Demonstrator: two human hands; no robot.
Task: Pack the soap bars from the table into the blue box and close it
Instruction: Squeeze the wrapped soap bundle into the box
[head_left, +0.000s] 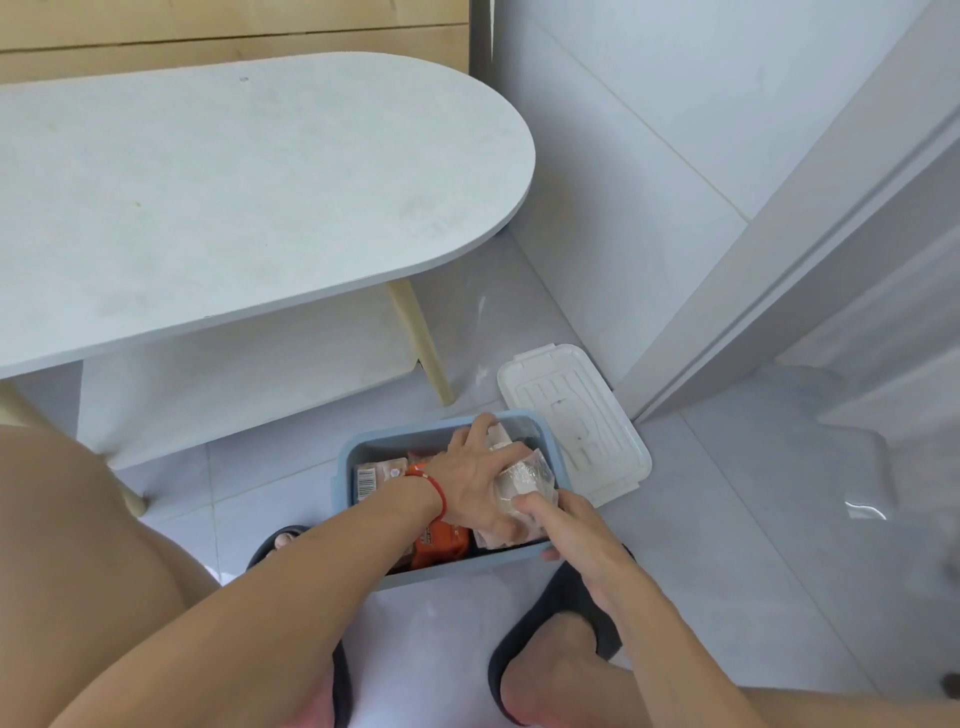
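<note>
The blue box (345, 457) stands open on the floor tiles between my feet. Inside it lie several wrapped soap bars: a pale one with a barcode (376, 475) at the left and an orange pack (441, 543) near the front. My left hand (475, 480), with a red wristband, reaches into the box, fingers spread over a clear-wrapped soap bar (524, 475). My right hand (566, 525) pinches the near edge of that same bar at the box's front right corner. The white lid (576, 410) lies on the floor just right of the box.
A pale oval table (234, 197) stands above and left of the box, its light wooden leg (423, 343) close behind the box. A white door frame (753, 270) rises at the right. My feet in dark slippers (566, 603) flank the box.
</note>
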